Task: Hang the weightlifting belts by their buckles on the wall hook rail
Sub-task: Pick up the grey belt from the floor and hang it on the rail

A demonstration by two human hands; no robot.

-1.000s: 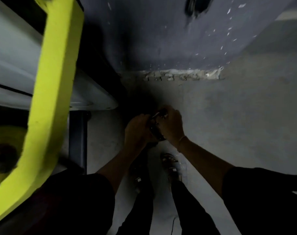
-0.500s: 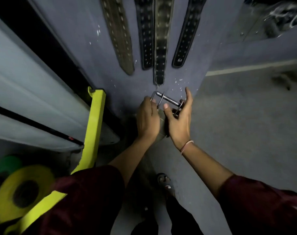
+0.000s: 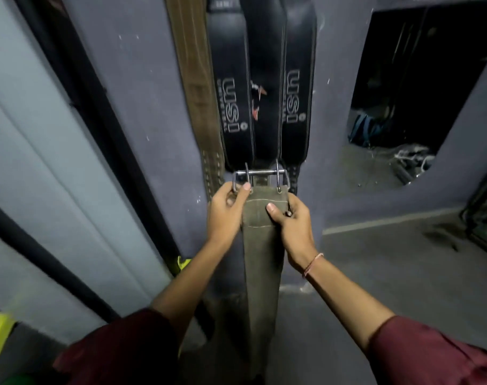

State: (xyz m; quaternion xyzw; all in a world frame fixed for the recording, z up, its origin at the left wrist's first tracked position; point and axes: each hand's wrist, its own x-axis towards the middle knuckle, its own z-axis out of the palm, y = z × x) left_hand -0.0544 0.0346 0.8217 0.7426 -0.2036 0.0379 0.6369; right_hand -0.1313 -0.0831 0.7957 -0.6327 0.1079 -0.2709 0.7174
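Gripping olive belt [image 3: 260, 262], L hand [image 3: 225, 212], R hand [image 3: 292, 220], black belts [image 3: 231, 93] behind

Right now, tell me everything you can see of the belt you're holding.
The held belt is olive, suede-looking, with pale stitch lines across its top end. Its metal two-prong buckle is uppermost, on no hook in view. The strap hangs straight down, lower end out of sight. The left hand grips the buckle's left side; the right hand grips the strap's right edge, thumb on its face. Black belts hang on the wall behind it.
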